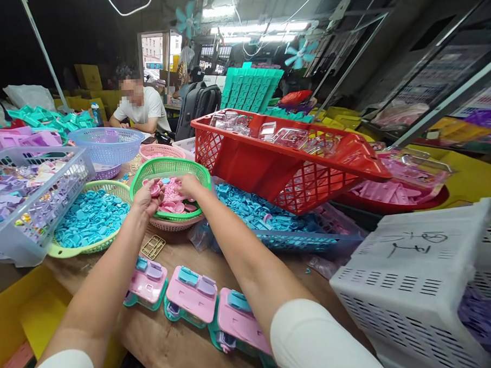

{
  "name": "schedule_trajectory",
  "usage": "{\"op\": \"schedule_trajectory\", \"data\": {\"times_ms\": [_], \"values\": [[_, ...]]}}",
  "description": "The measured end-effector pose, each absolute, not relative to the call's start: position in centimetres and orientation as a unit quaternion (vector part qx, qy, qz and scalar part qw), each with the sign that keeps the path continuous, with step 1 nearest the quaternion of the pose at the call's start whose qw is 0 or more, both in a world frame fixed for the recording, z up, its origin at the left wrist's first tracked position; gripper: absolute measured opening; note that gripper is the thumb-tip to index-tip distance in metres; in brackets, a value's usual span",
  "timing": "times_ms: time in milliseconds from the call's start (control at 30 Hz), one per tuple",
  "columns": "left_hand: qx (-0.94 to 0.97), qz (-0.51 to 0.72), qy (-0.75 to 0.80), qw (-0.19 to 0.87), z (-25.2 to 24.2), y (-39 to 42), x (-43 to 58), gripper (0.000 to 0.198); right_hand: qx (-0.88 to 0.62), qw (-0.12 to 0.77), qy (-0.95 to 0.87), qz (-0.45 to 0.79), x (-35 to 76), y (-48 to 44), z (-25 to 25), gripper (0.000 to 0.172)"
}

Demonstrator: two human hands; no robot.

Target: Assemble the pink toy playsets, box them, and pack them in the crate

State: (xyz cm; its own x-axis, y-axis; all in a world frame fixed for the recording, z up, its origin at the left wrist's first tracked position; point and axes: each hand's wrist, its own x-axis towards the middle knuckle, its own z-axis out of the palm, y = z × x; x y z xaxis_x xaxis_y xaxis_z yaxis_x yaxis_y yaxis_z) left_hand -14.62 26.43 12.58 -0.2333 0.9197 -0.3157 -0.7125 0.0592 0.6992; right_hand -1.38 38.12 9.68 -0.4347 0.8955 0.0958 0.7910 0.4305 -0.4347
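Observation:
Over the green basket (141,169), my left hand (144,199) has its fingers curled round a small pink round plastic piece (154,189), shaped like a shallow dish. My right hand (192,186) reaches into the right side of the same basket, fingers bent down among loose pink parts (172,188); its fingertips are partly hidden, so what they grip cannot be made out. Below my forearms stands a row of pink and teal plastic cases (192,295), topped with blue and lilac pieces. A gold-coloured frame of parts (153,246) lies flat on the wooden table (171,339).
Left are a yellow-green basket of blue pieces (93,216) and a clear crate of lilac pieces (38,198). A tilted red crate (244,162) rests above blue parts (263,210). A white crate (411,252) stands right. Across the table sits a person (150,107).

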Motion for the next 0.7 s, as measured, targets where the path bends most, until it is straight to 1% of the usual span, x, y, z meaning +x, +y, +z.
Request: {"op": "schedule_trajectory", "data": {"times_ms": [200, 367, 433, 533, 700], "values": [[0.157, 0.668, 0.413, 0.599, 12.1, 26.6, -14.3, 0.017, -0.485, 0.121, -0.846, 0.187, -2.9, 39.1, 9.7, 0.02], [0.175, 0.664, 0.412, 0.599, 11.6, 26.6, -14.5, 0.008, -0.488, 0.125, -0.834, 0.226, -2.7, 39.4, 9.9, 0.016], [0.179, 0.663, 0.412, 0.599, 11.5, 26.6, -14.5, 0.005, -0.498, 0.141, -0.818, 0.252, -2.5, 39.4, 9.8, 0.017], [0.182, 0.658, 0.415, 0.601, 11.3, 26.6, -14.4, 0.005, -0.508, 0.192, -0.78, 0.312, -2.1, 39.2, 9.8, 0.015], [0.179, 0.623, 0.452, 0.613, 11.5, 27.9, -14.7, 0.009, -0.481, 0.285, -0.682, 0.471, -1.7, 38.8, 10.4, 0.02]]}}
